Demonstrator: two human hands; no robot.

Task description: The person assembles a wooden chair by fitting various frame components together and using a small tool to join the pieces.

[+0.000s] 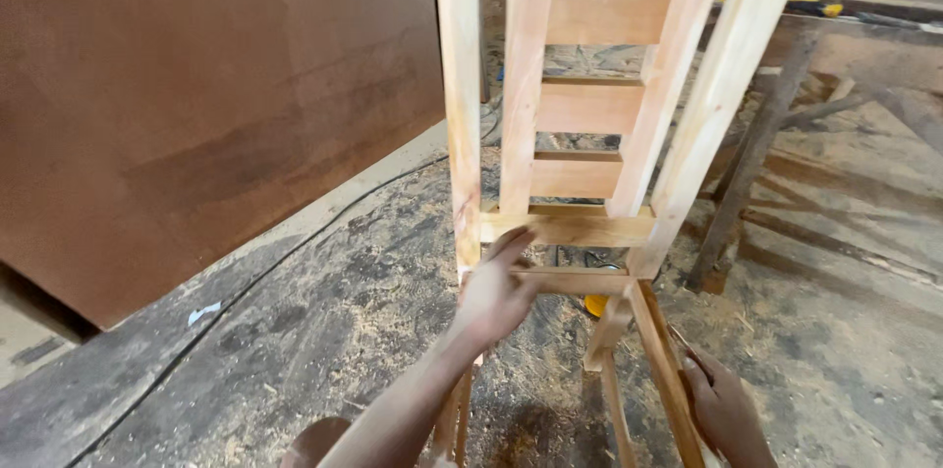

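An unfinished pale wooden chair frame (589,110) stands in front of me, with several flat cross slats between its long uprights. My left hand (496,293) reaches up from the bottom centre and holds the lower cross rail (575,279) next to the left upright. My right hand (722,409), at the lower right, grips a slanted wooden leg (656,345) of the same frame. Part of the frame's lower end is hidden behind my left forearm.
A large brown plywood sheet (196,105) leans on the left. Sawdust covers the floor (334,330), and a black cable (295,237) runs across it. A rough workbench with a dark leg (747,168) stands to the right. A small yellow object (596,304) lies under the frame.
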